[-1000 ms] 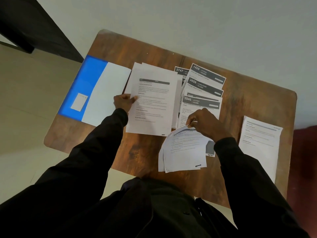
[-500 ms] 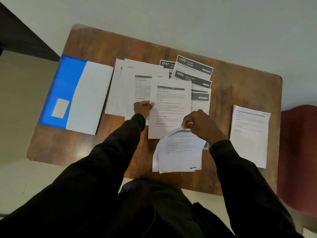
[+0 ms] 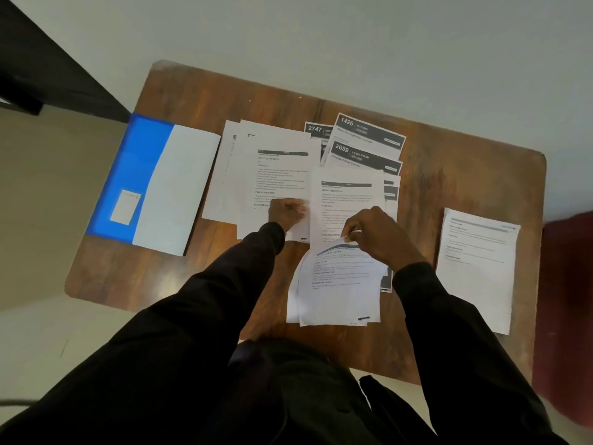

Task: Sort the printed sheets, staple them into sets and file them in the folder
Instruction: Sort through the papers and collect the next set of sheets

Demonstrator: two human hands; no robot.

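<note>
Printed sheets lie spread over a wooden table (image 3: 449,175). A pile of text sheets (image 3: 272,168) sits left of centre. My left hand (image 3: 287,214) pinches the left edge of one text sheet (image 3: 348,200), which lies over the dark-headed sheets (image 3: 369,133). My right hand (image 3: 378,236) grips the top edge of the near stack (image 3: 340,290), lifting its upper sheets slightly. A single sheet (image 3: 478,271) lies alone at the right. The blue folder (image 3: 128,162) lies at the table's left end, with a white sheet (image 3: 179,187) over its right half.
A small white label (image 3: 125,207) is stuck on the folder. A dark red object (image 3: 568,300) stands beside the table's right edge. Dark furniture (image 3: 48,65) stands at the upper left. The folder overhangs the table's left edge. My black sleeves cover the near edge.
My left hand has carried one text sheet from the left pile to the right, onto the dark-headed sheets. My right hand has kept its grip on the near stack.
</note>
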